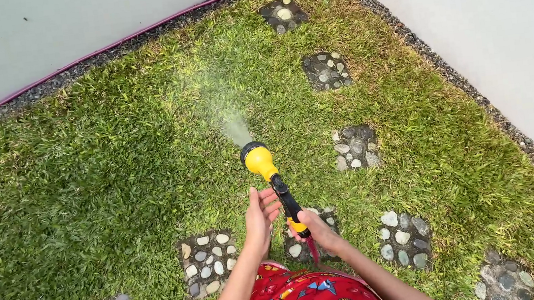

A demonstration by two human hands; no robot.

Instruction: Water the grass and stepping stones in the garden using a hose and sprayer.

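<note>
Gripping the nozzle [274, 181] by its handle, the right hand [315, 230] has fingers clamped; its axis runs up-left, the open-fingered left hand [260, 213] just beside.

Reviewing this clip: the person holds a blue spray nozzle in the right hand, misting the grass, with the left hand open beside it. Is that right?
Not quite: the spray nozzle is yellow with a black grip, not blue, as the head view shows. The rest stands: the right hand holds it, mist falls on the grass, and the left hand is open beside it.
</note>
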